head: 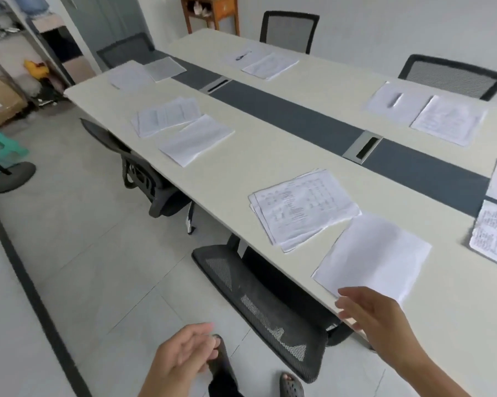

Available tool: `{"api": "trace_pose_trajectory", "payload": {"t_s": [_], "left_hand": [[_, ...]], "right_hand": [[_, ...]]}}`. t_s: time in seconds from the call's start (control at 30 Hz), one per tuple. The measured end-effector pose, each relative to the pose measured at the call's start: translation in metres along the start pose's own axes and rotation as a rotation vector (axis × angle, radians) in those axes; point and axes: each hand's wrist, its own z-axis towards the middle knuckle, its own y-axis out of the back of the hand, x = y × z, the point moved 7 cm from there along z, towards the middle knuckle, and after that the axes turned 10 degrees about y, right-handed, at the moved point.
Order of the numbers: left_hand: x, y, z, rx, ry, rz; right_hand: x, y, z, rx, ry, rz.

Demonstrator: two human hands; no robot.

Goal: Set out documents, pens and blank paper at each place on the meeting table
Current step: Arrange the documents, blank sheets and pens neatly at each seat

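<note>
Paper-laying step at the near place. The right hand (367, 313), released with fingers extended, hovered at the surface (270, 156) edge. The blank sheet (373, 256) lay just ahead of it, documents (301, 207) beyond. The left hand (184, 353) hung loose and empty, well apart. No pen showed here, so fetching one probably came next.

a cream meeting table (270, 156) is split by a dark grey strip (298, 116), into which a near cable slot (366, 149) and a far cable slot (217, 84) are set. a right mesh chair (453, 75) and a left mesh chair (288, 31) are placed on its far side, before a white wall (384, 24). a tucked chair (258, 305) is pushed under the near edge. the pale floor (84, 253) is tiled. a wooden stand (210, 12) is seen beyond, a metal shelf (1, 38) and a cardboard box (1, 101) at the left.
</note>
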Motion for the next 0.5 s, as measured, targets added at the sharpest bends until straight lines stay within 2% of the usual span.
{"api": "trace_pose_trajectory", "payload": {"t_s": [0.3,0.5], "left_hand": [[-0.106,0.032,0.163,0.328,-0.036,0.269],[-0.171,0.034,0.260,0.431,-0.123,0.431]], "right_hand": [[0.004,-0.047,0.054,-0.339,-0.187,-0.040],[0.031,-0.092,0.086,-0.479,-0.264,0.016]]}}
